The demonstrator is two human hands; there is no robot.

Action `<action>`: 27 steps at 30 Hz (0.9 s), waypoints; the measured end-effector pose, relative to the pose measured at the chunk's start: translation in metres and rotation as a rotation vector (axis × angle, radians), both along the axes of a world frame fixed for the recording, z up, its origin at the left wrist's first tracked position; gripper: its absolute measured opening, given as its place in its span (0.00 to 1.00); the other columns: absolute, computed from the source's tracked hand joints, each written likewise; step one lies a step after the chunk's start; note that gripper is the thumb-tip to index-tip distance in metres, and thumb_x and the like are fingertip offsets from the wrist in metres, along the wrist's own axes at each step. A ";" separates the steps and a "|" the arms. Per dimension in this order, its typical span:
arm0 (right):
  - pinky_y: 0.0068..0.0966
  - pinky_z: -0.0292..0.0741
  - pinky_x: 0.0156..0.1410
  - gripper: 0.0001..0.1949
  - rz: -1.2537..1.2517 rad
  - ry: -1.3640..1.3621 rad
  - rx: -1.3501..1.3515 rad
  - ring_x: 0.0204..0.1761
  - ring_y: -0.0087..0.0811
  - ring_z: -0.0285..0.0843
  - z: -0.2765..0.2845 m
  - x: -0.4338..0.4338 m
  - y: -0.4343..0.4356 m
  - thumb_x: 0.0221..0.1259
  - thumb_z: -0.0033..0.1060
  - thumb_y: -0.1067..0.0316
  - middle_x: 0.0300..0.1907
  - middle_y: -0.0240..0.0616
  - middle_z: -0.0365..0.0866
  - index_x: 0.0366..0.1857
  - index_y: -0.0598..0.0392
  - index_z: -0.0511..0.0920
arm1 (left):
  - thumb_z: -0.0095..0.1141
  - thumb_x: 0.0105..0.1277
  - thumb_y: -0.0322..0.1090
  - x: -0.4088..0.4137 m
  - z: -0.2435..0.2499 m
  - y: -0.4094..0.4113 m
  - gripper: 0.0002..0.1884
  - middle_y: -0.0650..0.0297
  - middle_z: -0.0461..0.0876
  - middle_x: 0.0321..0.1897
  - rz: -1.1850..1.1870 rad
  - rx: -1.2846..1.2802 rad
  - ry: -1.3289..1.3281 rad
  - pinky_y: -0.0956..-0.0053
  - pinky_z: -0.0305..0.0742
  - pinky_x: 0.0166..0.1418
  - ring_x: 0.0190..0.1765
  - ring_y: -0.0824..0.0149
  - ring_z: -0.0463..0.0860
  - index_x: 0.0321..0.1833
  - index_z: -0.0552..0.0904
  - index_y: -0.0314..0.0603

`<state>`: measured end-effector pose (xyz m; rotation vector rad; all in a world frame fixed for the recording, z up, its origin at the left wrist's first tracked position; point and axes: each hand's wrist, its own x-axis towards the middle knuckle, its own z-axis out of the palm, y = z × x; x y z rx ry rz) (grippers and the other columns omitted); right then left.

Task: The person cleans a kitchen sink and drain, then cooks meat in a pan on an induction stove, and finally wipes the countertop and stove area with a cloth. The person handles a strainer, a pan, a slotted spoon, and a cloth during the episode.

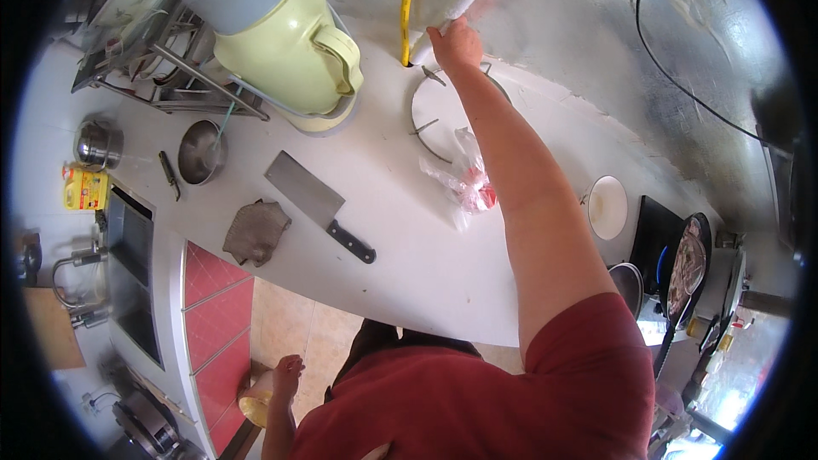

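My right hand (457, 46) reaches to the wall behind the counter, its fingers at the lower edge of a white board or panel (465, 1) beside a yellow hose (409, 6); whether they grip it is unclear. Beneath that arm lie a round wire pot stand (415, 116) and a knotted clear plastic bag (471, 185) with something red inside. My left hand (289, 370) hangs low by my side, fingers partly curled, nothing visible in it. A cleaver (307, 186) with a black handle and a grey-brown cloth (257, 232) lie on the white counter (415, 255).
A pale green jug-like appliance (287, 51) stands by a metal dish rack (192, 70). Left are a steel bowl (202, 152), a peeler (169, 174) and a sink (131, 268). Right are a white bowl (608, 207) and a pan (687, 268) over a blue flame.
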<state>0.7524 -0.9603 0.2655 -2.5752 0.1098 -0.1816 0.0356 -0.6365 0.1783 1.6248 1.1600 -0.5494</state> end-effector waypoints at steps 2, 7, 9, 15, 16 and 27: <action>0.45 0.80 0.54 0.24 -0.024 0.019 -0.003 0.49 0.52 0.84 0.003 0.001 0.005 0.61 0.66 0.49 0.44 0.52 0.85 0.49 0.58 0.71 | 0.59 0.73 0.35 -0.002 0.001 -0.003 0.12 0.60 0.87 0.44 0.000 0.010 0.037 0.74 0.80 0.43 0.44 0.67 0.88 0.55 0.81 0.40; 0.44 0.80 0.51 0.24 -0.080 -0.164 0.079 0.47 0.50 0.85 0.004 -0.019 0.010 0.54 0.66 0.53 0.44 0.48 0.85 0.49 0.56 0.71 | 0.59 0.72 0.34 -0.009 0.002 -0.012 0.13 0.58 0.87 0.44 0.058 0.009 0.056 0.74 0.80 0.44 0.45 0.66 0.88 0.56 0.81 0.38; 0.45 0.79 0.51 0.25 -0.099 -0.121 0.097 0.48 0.49 0.84 0.006 -0.022 0.010 0.51 0.67 0.53 0.45 0.47 0.85 0.50 0.54 0.71 | 0.59 0.72 0.33 -0.007 0.003 -0.015 0.13 0.58 0.87 0.45 0.087 0.008 0.066 0.73 0.80 0.44 0.45 0.66 0.88 0.56 0.81 0.38; 0.44 0.79 0.53 0.25 -0.023 -0.022 0.034 0.51 0.49 0.83 0.005 -0.004 0.027 0.52 0.68 0.53 0.49 0.45 0.84 0.51 0.52 0.71 | 0.59 0.72 0.34 0.008 0.009 -0.021 0.13 0.58 0.88 0.44 0.041 0.038 0.077 0.74 0.80 0.45 0.45 0.65 0.89 0.55 0.82 0.38; 0.44 0.79 0.53 0.25 0.001 -0.023 0.018 0.51 0.48 0.83 0.009 -0.005 0.035 0.52 0.69 0.53 0.50 0.45 0.83 0.50 0.52 0.71 | 0.59 0.72 0.34 0.008 0.006 -0.020 0.13 0.58 0.88 0.44 0.035 0.039 0.072 0.74 0.80 0.45 0.45 0.66 0.89 0.55 0.82 0.38; 0.45 0.78 0.55 0.26 -0.009 -0.009 0.060 0.52 0.49 0.82 -0.001 -0.009 0.035 0.56 0.70 0.51 0.52 0.45 0.79 0.50 0.53 0.68 | 0.59 0.72 0.34 -0.015 -0.005 -0.010 0.13 0.58 0.88 0.44 0.042 0.016 0.023 0.73 0.81 0.44 0.46 0.66 0.89 0.55 0.80 0.39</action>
